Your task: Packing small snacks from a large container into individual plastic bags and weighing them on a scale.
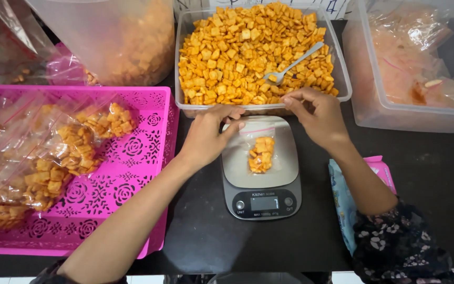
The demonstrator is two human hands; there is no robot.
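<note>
One small clear bag (pixel 259 150) lies on the one grey kitchen scale (pixel 262 173) at the middle of the dark counter (pixel 437 173), with a short stack of orange square crackers inside; the left hand (pixel 206 138) pinches the bag's top edge with fingers closed on the plastic; the right hand (pixel 316 113) hovers just above the bag's far corner, fingertips pinched together, though whether they grip the plastic I cannot tell; behind stands one clear tub (pixel 261 52) of crackers with one spoon (pixel 292 66) in it; one pink tray (pixel 106 179) at left holds several filled bags.
</note>
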